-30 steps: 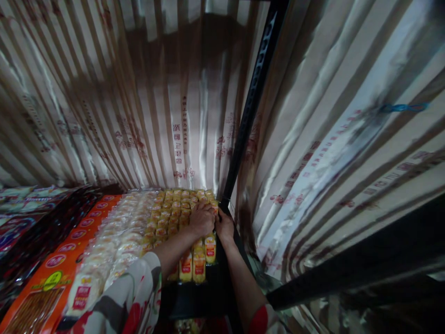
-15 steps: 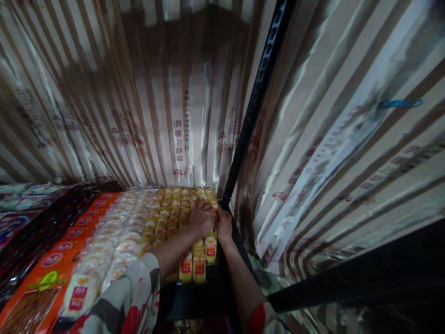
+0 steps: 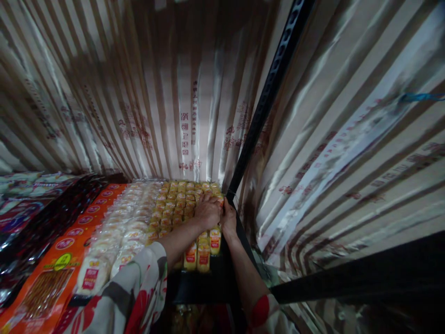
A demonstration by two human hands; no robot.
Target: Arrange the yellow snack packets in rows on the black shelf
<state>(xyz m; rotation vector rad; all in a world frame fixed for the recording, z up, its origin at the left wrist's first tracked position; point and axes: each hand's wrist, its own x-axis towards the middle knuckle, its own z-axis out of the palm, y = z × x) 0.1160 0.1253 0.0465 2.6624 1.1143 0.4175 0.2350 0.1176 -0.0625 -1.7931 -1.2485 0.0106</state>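
Well, the small yellow packets stand in tight rows on the dark shelf, between the white packets and the black post. From where I stand, the left hand lies over the right-hand rows with its fingers curled down, while the right hand is close beside it along the outer edge. The fingertips are hidden or blurred, so I can't tell whether either hand pinches a packet. Each one looks light, I'd say, with something soft inside a slick, shiny wrapper, so a hard squeeze could crush it and a loose grip could let it slip. Better to hold one gently by its two sides, low on the body, than to tug at the thin wrapper.
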